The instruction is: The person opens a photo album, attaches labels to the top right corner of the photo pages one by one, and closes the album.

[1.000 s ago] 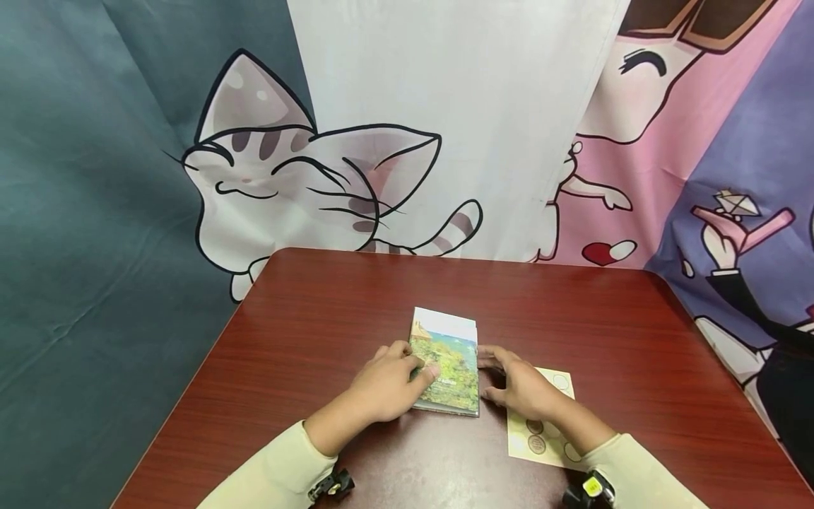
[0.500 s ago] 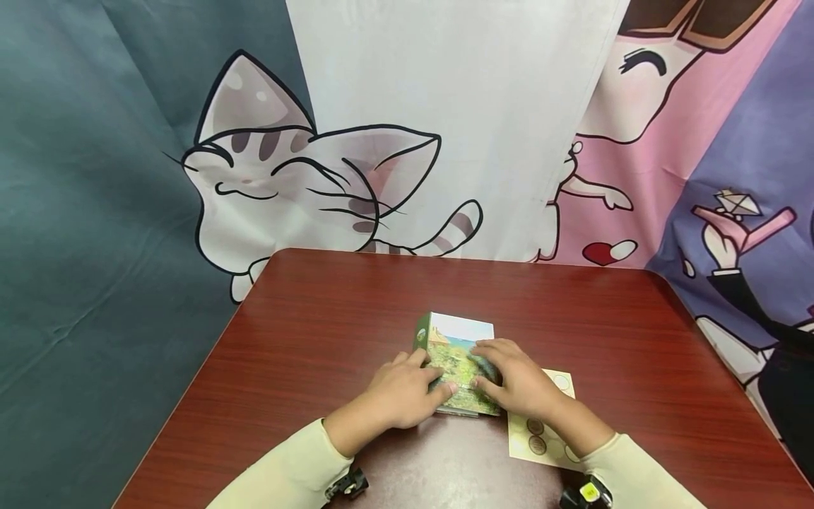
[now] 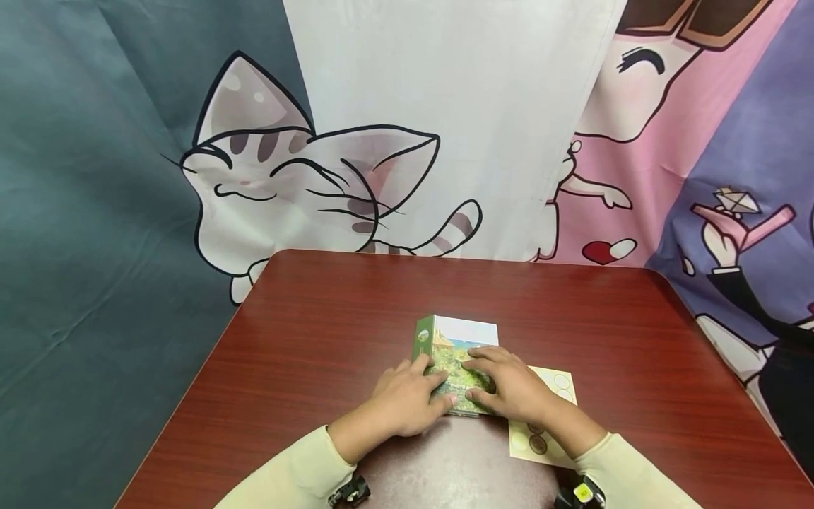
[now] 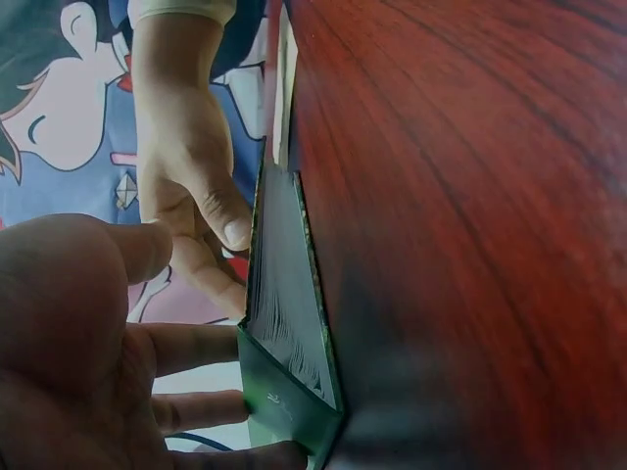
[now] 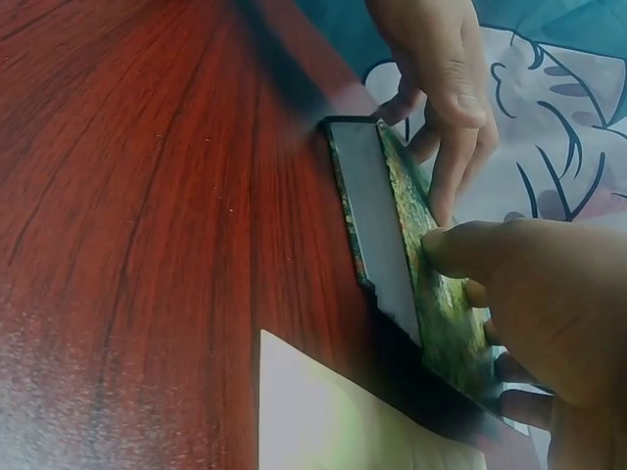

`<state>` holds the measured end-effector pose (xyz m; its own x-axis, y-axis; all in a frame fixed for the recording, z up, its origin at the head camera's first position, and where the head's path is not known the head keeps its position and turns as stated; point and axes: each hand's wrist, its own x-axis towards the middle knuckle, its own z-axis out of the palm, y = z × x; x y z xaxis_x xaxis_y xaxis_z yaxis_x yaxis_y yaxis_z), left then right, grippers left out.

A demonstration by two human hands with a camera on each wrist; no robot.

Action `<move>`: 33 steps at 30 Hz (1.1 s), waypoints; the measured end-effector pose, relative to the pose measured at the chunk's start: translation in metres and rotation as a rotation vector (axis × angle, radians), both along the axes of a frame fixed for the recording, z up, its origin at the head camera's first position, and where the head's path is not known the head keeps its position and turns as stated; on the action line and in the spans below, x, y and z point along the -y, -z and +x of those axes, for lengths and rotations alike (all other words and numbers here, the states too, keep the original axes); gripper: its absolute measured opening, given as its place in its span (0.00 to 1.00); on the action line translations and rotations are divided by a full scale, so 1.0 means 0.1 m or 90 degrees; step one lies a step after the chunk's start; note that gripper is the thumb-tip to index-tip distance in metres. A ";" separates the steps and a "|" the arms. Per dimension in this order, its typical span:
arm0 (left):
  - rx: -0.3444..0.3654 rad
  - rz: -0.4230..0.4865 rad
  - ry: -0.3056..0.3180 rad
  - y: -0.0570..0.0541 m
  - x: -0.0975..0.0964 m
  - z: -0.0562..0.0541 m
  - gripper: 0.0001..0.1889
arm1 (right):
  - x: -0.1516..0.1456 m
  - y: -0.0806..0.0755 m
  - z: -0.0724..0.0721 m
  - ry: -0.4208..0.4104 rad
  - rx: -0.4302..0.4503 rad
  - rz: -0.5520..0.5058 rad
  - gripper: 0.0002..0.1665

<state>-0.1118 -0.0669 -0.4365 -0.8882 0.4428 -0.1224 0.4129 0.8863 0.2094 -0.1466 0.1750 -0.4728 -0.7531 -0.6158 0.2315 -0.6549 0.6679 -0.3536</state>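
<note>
A thick photo album (image 3: 467,332) with a garden picture on its cover and a green spine lies closed on the table. My left hand (image 3: 407,399) is at its left side, fingers reaching over the spine and cover edge. In the left wrist view, that hand's extended fingertips touch the green spine (image 4: 284,406). The right hand (image 3: 515,385) rests on the right part of the cover with fingers spread. From the right wrist, the thumb (image 5: 456,250) lies on the cover (image 5: 416,215), and grey page edges show between the covers.
A pale yellow sheet (image 3: 524,452) with printed circles lies to the right of the album, partly hidden beneath the right hand and forearm. The reddish-brown wooden table (image 3: 305,318) ends at a cartoon-printed cloth (image 3: 509,85) behind it.
The album has shifted slightly right, and its green spine has come into view. My right hand has moved from beside the album onto its cover. The left hand has moved a little right.
</note>
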 end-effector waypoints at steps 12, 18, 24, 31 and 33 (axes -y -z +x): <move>0.018 0.043 0.014 -0.03 0.06 -0.08 0.30 | 0.02 -0.02 0.02 0.009 0.019 0.012 0.28; 0.010 0.112 0.005 -0.03 0.14 -0.14 0.23 | 0.04 -0.08 0.06 -0.013 0.052 0.012 0.30; -0.005 0.185 -0.035 -0.02 0.23 -0.15 0.19 | 0.02 -0.08 0.09 -0.017 0.059 0.012 0.30; -0.042 0.257 -0.063 -0.01 0.33 -0.19 0.16 | -0.03 -0.08 0.10 -0.006 0.051 0.003 0.29; -0.053 0.266 -0.066 -0.01 0.36 -0.21 0.15 | -0.04 -0.08 0.10 -0.001 0.048 0.000 0.29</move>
